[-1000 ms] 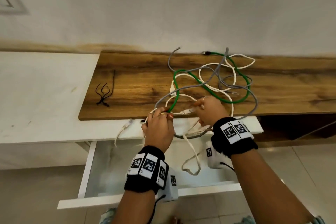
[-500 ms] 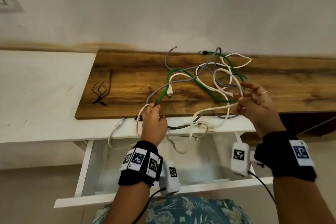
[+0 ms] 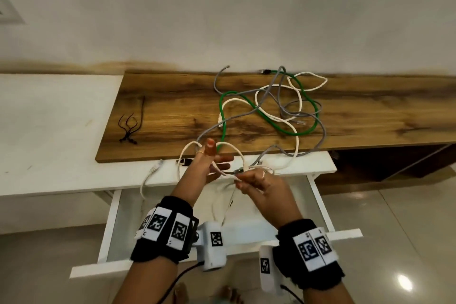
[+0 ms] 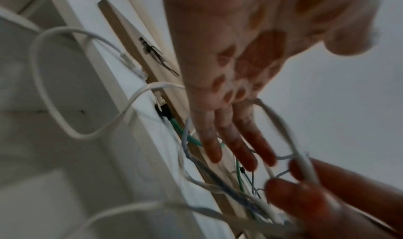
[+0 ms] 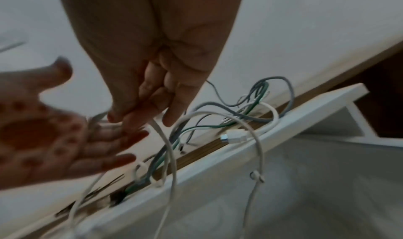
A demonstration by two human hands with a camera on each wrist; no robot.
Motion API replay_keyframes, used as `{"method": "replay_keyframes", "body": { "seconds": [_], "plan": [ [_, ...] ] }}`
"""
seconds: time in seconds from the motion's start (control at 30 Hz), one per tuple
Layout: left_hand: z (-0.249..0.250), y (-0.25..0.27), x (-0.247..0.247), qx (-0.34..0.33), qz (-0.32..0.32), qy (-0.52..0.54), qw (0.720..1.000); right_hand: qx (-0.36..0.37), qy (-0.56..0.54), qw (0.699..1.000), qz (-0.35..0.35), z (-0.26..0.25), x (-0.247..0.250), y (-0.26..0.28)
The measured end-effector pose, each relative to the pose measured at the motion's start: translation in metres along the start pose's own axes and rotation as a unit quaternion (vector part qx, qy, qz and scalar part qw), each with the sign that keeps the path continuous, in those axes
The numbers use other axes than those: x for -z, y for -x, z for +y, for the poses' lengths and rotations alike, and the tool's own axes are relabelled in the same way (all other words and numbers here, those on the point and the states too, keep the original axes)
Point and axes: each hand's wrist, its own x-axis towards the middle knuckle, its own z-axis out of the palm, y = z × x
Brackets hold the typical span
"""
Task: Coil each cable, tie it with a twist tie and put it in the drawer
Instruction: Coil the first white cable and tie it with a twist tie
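My left hand [image 3: 219, 158] is held open above the drawer, thumb up and fingers straight, with a loop of the white cable [image 3: 234, 147] draped round it. My right hand [image 3: 240, 176] pinches the same white cable just right of the left palm. The left wrist view shows the straight left fingers [image 4: 231, 139] and the right hand's fingers [image 4: 301, 177] pinching the cable. In the right wrist view my right hand [image 5: 128, 122] grips the cable, which hangs down. A green cable [image 3: 271, 121] and a grey cable [image 3: 323, 131] lie tangled with it on the wooden board [image 3: 160, 111].
Black twist ties [image 3: 128, 128] lie at the board's left end. The white drawer [image 3: 111, 224] stands open under my hands, with cable slack hanging into it. A white counter [image 3: 49, 131] runs left, and a dark open shelf [image 3: 394, 163] is at the right.
My right hand has swung back from the right to the left hand, bringing white cable with it. The left hand has opened its fingers and a loop now lies round it.
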Motion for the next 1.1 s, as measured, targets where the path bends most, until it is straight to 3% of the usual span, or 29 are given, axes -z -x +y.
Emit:
{"method": "replay_keyframes", "body": {
  "seconds": [0.1,0.2,0.23,0.3,0.37,0.4,0.47,0.53,0.63,0.7,0.77,0.87,0.97,1.03,1.1],
  "plan": [
    [0.001,0.014,0.001,-0.01,0.004,0.013,1.0,0.016,-0.009,0.994,-0.107,-0.007,-0.018,0.002],
    [0.003,0.02,0.015,-0.004,0.119,-0.017,0.993,-0.038,-0.089,0.975,-0.198,-0.012,-0.013,0.0],
    [0.004,0.022,0.025,0.005,0.159,-0.053,0.986,-0.057,-0.106,0.976,-0.182,-0.009,-0.005,-0.003],
    [0.008,0.028,0.043,0.023,0.212,-0.138,0.967,-0.083,-0.09,0.99,-0.065,0.004,0.011,-0.013],
    [0.009,0.035,0.057,0.047,0.204,-0.273,0.939,-0.105,0.023,0.992,0.062,0.018,0.023,-0.019],
    [0.009,0.037,0.06,0.075,0.177,-0.343,0.92,-0.118,0.093,0.986,0.074,0.022,0.026,-0.02],
    [0.006,0.036,0.064,0.14,0.115,-0.397,0.9,-0.132,0.18,0.974,-0.023,0.033,0.022,-0.02],
    [0.008,0.034,0.06,0.19,0.08,-0.348,0.915,-0.138,0.198,0.966,-0.09,0.032,0.013,-0.019],
    [0.013,0.033,0.051,0.174,0.141,-0.284,0.932,-0.092,0.215,0.97,-0.068,0.022,0.013,-0.02],
    [0.01,0.031,0.053,0.124,0.2,-0.362,0.902,-0.046,0.246,0.968,-0.027,0.015,0.022,-0.021],
    [0.007,0.03,0.055,0.091,0.22,-0.443,0.865,-0.023,0.194,0.981,0.025,0.005,0.029,-0.02],
    [-0.002,0.027,0.055,0.107,0.155,-0.501,0.845,-0.061,-0.021,0.992,0.112,-0.007,0.03,-0.021],
    [-0.01,0.02,0.045,0.097,0.018,-0.535,0.839,-0.1,-0.18,0.964,0.168,-0.013,0.029,-0.024],
    [-0.015,0.016,0.035,0.085,-0.046,-0.498,0.862,-0.11,-0.232,0.951,0.173,-0.015,0.027,-0.023],
    [-0.015,0.013,0.027,0.078,-0.066,-0.445,0.89,-0.095,-0.246,0.948,0.178,-0.017,0.028,-0.02]
  ]
}}
